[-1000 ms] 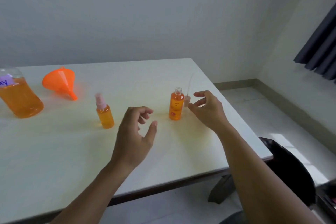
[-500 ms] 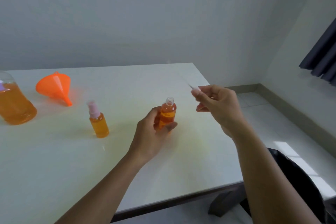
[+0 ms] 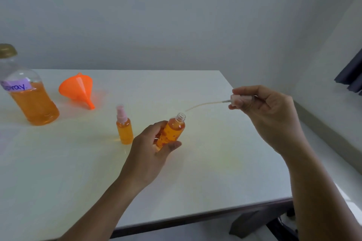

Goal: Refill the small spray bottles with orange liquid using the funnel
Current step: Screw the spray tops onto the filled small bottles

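Observation:
My left hand grips an uncapped small spray bottle full of orange liquid, lifted off the table and tilted to the right. My right hand pinches its pink spray head, whose thin white dip tube points left toward the bottle's open neck without touching it. A second small spray bottle, capped in pink and filled with orange liquid, stands upright on the white table. The orange funnel lies on its side at the back left.
A large clear bottle of orange liquid with a gold cap and a purple "spray" label stands at the far left. The table's right edge runs close under my right forearm. A dark curtain hangs at the right.
My left hand closed on the uncapped bottle and lifted it, tilting it. My right hand picked up the spray head and raised it to the right, with its tube now pointing at the bottle's neck.

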